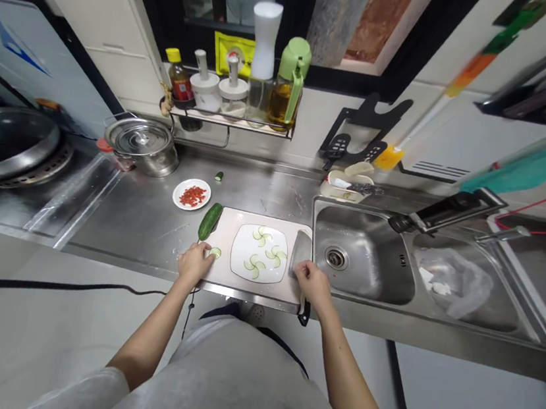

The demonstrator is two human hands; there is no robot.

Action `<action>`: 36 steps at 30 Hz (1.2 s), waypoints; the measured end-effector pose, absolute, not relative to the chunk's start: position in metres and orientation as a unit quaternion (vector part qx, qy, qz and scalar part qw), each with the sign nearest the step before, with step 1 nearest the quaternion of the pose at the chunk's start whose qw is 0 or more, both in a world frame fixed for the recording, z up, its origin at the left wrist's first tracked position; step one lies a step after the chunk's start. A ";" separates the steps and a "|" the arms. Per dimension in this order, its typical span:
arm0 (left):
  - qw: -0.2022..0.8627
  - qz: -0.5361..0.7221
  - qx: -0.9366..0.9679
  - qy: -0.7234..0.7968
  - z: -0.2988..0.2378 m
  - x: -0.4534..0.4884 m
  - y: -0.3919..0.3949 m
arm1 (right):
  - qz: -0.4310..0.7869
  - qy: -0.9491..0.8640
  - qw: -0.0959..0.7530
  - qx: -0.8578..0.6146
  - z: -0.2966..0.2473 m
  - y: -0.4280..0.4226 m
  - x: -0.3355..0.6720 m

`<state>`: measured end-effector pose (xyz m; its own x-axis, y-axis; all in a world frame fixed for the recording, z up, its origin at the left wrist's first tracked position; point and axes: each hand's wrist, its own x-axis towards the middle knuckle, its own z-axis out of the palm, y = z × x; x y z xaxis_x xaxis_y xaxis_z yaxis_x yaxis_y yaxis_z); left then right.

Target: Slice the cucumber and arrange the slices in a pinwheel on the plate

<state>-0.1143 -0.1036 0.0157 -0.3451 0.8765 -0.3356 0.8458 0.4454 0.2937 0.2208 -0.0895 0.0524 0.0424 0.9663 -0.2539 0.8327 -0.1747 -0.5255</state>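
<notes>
A white cutting board (228, 222) lies on the steel counter in front of me. On it sits a white plate (242, 248) with several cucumber slices set in small fans. My left hand (195, 263) rests at the board's left edge, fingers closed on a cucumber slice (216, 252). A cucumber half (210, 221) lies just beyond it. My right hand (312, 282) sits at the board's right front corner, fingers curled over the handle of a cleaver (301, 249) whose blade lies flat on the board.
A small dish of chopped red chilli (191, 194) and a cucumber end (219, 176) lie behind the board. A lidded steel pot (142, 143) stands at the left, a wok beyond it. A double sink (363, 259) is at the right. A condiment rack (234, 117) hangs behind.
</notes>
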 end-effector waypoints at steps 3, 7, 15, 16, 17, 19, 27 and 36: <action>0.223 0.026 0.522 0.823 0.017 -0.113 -0.103 | 0.283 -0.633 0.113 -0.712 0.053 -0.089 0.219; 0.219 0.031 0.526 0.821 0.019 -0.113 -0.104 | 0.281 -0.634 0.109 -0.712 0.053 -0.089 0.220; 0.203 0.062 0.535 0.818 0.013 -0.114 -0.104 | 0.276 -0.632 0.105 -0.716 0.048 -0.091 0.218; 0.204 0.067 0.535 0.817 0.012 -0.114 -0.104 | 0.276 -0.632 0.103 -0.716 0.048 -0.092 0.218; 0.205 0.072 0.535 0.816 0.011 -0.114 -0.104 | 0.277 -0.632 0.101 -0.717 0.048 -0.092 0.217; 0.208 0.081 0.537 0.813 0.009 -0.114 -0.104 | 0.279 -0.632 0.102 -0.716 0.047 -0.093 0.217; 0.237 0.128 0.517 0.812 0.008 -0.113 -0.103 | 0.294 -0.626 0.109 -0.714 0.049 -0.097 0.216; 0.351 0.294 0.446 0.769 -0.002 -0.127 -0.101 | 0.310 -0.632 0.155 -0.693 0.051 -0.090 0.208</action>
<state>-0.1271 -0.1006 -0.0021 -0.3548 0.8927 -0.2779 0.4794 0.4289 0.7656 0.2082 -0.0902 0.0513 0.0096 0.9723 -0.2335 0.7801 -0.1534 -0.6065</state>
